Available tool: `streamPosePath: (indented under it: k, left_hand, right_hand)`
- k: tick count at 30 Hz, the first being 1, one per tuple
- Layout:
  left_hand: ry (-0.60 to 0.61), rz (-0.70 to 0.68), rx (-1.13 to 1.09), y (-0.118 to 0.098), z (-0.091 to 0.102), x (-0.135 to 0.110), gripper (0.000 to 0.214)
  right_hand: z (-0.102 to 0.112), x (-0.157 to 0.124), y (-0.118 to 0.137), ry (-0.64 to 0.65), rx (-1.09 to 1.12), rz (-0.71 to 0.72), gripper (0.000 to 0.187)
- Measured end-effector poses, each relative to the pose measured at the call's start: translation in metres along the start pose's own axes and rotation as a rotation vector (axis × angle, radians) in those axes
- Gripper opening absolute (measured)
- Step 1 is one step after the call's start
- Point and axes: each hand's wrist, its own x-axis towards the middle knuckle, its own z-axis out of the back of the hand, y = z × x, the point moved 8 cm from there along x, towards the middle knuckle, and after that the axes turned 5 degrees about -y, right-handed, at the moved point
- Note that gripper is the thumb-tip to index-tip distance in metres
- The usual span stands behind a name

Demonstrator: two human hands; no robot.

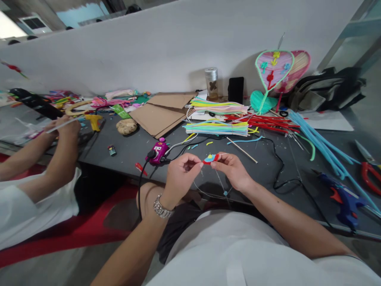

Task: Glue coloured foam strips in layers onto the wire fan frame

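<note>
Between my two hands, over the table's front edge, is a small red, blue and yellow pipe-cleaner piece (210,159). My left hand (185,173), with a metal watch (162,207) at the wrist, pinches its left end. The fingers of my right hand (232,169) are closed on its right end. Below them a thin pale strand loops down, with a small blue bit (225,193) at its low point. A thin wooden stick (242,150) lies just beyond my right hand. Left of my left hand sits a purple power socket (158,152) with a black plug in it.
Bundles of pipe cleaners (217,128) lie behind my hands. To the right are a blue glue gun (342,198), red-handled scissors (370,176) and a black cable (278,171). Cardboard sheets (162,113) lie at the back. A co-worker's hands (64,125) work at the left, near a yellow glue gun (94,122).
</note>
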Motion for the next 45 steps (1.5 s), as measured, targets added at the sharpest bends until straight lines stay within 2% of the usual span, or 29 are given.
streamPosePath:
  k: [3, 12, 16, 20, 25, 27, 30, 33, 36, 38, 40, 42, 45]
  left_hand:
    - [0.076, 0.164, -0.106, 0.010, -0.005, 0.002, 0.017]
    - [0.141, 0.395, -0.332, 0.026, -0.014, -0.003, 0.018]
    - [0.211, 0.445, -0.386, 0.028, -0.018, -0.004, 0.018]
    - [0.276, 0.458, -0.396, 0.024, -0.020, -0.001, 0.019]
    - [0.383, 0.541, -0.478, 0.020, -0.029, -0.001, 0.023]
    - [0.388, 0.552, -0.500, 0.020, -0.032, -0.002, 0.023]
    - [0.240, 0.433, -0.415, 0.020, -0.026, 0.003, 0.023]
    - [-0.033, 0.127, -0.139, 0.005, -0.007, 0.004, 0.017]
    - [-0.201, -0.191, 0.179, -0.019, 0.000, -0.005, 0.010]
    - [-0.243, -0.354, 0.348, -0.032, -0.002, -0.012, 0.011]
    - [-0.262, -0.459, 0.465, -0.039, -0.005, -0.016, 0.011]
    - [-0.265, -0.502, 0.526, -0.042, -0.007, -0.018, 0.010]
    - [-0.240, -0.481, 0.547, -0.040, -0.009, -0.018, 0.010]
  right_hand:
    - [0.000, 0.000, 0.000, 0.006, -0.006, 0.012, 0.032]
    - [-0.002, -0.001, 0.001, 0.034, -0.012, 0.015, 0.032]
    - [-0.002, -0.001, 0.001, 0.027, 0.003, 0.012, 0.033]
    - [-0.002, 0.000, 0.001, 0.022, 0.018, 0.014, 0.033]
    - [-0.001, 0.000, 0.004, 0.023, 0.020, 0.018, 0.034]
    - [-0.001, 0.000, 0.007, 0.019, 0.031, 0.021, 0.034]
    - [0.001, 0.000, 0.008, -0.014, 0.055, 0.027, 0.034]
    - [0.004, 0.000, 0.007, -0.050, 0.066, 0.041, 0.033]
    - [0.005, -0.001, 0.006, -0.068, 0.064, 0.067, 0.032]
    - [0.006, -0.001, 0.007, -0.076, 0.058, 0.085, 0.033]
    - [0.006, -0.002, 0.008, -0.080, 0.052, 0.093, 0.034]
    - [0.006, -0.003, 0.009, -0.080, 0.047, 0.096, 0.035]
    - [0.007, -0.004, 0.009, -0.082, 0.051, 0.098, 0.034]
